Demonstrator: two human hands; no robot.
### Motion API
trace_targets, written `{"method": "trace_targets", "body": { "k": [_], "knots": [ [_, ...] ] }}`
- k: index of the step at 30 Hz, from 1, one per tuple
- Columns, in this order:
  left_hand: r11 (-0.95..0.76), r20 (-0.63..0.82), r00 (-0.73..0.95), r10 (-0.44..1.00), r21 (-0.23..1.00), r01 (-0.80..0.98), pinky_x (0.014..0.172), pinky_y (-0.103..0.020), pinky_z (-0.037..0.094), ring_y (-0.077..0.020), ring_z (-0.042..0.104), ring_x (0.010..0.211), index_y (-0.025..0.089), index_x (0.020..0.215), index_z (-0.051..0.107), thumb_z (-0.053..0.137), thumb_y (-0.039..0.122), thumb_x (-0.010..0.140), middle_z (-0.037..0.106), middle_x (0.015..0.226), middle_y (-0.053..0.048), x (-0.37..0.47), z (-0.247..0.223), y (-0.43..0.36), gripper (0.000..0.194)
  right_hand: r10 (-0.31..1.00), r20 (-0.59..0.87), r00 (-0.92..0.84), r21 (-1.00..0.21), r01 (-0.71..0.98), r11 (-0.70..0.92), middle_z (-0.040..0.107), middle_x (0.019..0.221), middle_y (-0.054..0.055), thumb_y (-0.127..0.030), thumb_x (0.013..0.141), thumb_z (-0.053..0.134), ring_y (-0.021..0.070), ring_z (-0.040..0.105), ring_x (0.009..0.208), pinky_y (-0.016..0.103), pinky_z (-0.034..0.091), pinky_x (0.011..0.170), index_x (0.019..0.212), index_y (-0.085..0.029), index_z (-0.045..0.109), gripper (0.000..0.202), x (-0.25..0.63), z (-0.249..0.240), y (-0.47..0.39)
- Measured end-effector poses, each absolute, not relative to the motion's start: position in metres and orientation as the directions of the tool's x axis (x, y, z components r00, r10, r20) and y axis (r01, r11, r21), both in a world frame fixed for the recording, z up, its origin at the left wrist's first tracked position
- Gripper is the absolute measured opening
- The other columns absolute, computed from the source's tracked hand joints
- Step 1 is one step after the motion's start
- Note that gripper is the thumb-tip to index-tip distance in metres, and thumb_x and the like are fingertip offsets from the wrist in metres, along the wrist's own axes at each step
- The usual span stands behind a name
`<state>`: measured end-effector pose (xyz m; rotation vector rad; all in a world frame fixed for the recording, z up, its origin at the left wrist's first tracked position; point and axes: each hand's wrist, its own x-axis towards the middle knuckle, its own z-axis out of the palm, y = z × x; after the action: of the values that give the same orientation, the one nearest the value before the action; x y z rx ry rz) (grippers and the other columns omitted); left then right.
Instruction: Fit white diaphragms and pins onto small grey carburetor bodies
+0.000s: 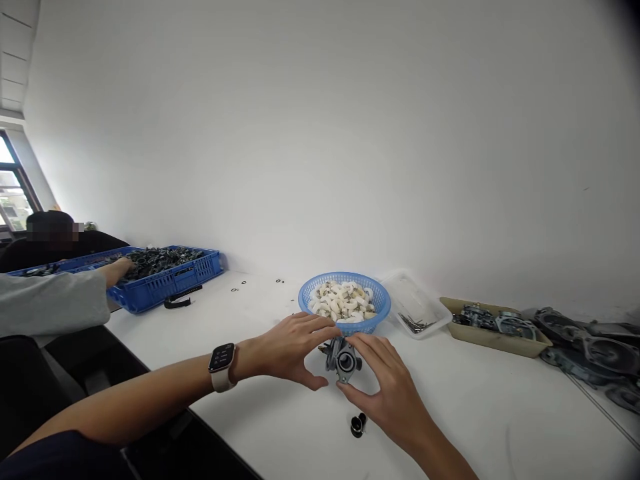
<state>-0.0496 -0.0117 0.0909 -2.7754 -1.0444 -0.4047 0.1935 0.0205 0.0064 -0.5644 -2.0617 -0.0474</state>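
A: Record position first. Where to look for the part (345,360)?

B: Between both hands, over the table (295,430), just on the near side of the blue basket (364,327). Raised or resting: cannot tell. Turned with bore (346,362) toward the viewer.

A: And fingers?

B: On the right hand (390,378), grasping the part, with fingertips along the top and thumb at the lower flange (343,382). On the left hand (293,350), spread, thumb clear, fingertips close by the upper left side. Cannot tell contact there.

A: How likely to handle?

B: Judging by look only: cast metal, hence stiff, fairly dense for the size, unlikely to give under finger pressure. Possibly slippery if oiled; cannot confirm from here. Probably weakest at the side fittings (323,348). Avoid levering on them.

A: Where best to take hold?

B: Across the solid body, top edge to flange, as with the right hand. Leave bore uncovered and fittings free. Steady lightly from the left. Mind the black ring (357,425), lying on the near side, apt to roll if brushed.
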Motion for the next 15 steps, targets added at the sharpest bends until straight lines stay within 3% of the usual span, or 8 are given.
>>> {"method": "trace_targets", "body": {
  "k": [4, 8, 15],
  "knots": [
    [-0.785, 0.371, 0.726, 0.579, 0.011, 0.620, 0.097, -0.038, 0.051, -0.0257, 0.066, 0.109, 0.022, 0.139, 0.050, 0.076, 0.041, 0.083, 0.066, 0.126, -0.009, -0.0503, 0.0863, -0.0106, 0.064, 0.411, 0.810, -0.419, -0.254, 0.381, 0.889, 0.065, 0.132, 0.008, -0.030, 0.084, 0.079, 0.0302, 0.061, 0.122, 0.045, 0.058, 0.098, 0.140, -0.027, 0.053, 0.062, 0.1918, 0.0051, 0.0186],
    [-0.794, 0.346, 0.734, 0.584, 0.055, 0.605, 0.088, -0.035, 0.052, -0.0239, 0.067, 0.099, 0.023, 0.135, 0.053, 0.075, 0.037, 0.083, 0.067, 0.120, -0.008, -0.0505, 0.0899, -0.0098, 0.058, 0.444, 0.788, -0.427, -0.306, 0.355, 0.883, 0.065, 0.132, 0.006, -0.030, 0.084, 0.080, 0.0290, 0.061, 0.122, 0.044, 0.059, 0.098, 0.141, -0.029, 0.052, 0.064, 0.1923, 0.0023, 0.0175],
    [-0.749, 0.284, 0.694, 0.662, 0.218, 0.625, 0.085, -0.035, 0.053, -0.0266, 0.065, 0.104, 0.027, 0.143, 0.044, 0.083, 0.034, 0.075, 0.064, 0.126, -0.009, -0.0489, 0.0855, -0.0092, 0.079, 0.534, 0.748, -0.393, -0.435, 0.316, 0.843, 0.064, 0.134, 0.006, -0.032, 0.084, 0.080, 0.0294, 0.061, 0.123, 0.045, 0.058, 0.099, 0.139, -0.032, 0.055, 0.060, 0.1923, 0.0051, 0.0148]
  ]
}}
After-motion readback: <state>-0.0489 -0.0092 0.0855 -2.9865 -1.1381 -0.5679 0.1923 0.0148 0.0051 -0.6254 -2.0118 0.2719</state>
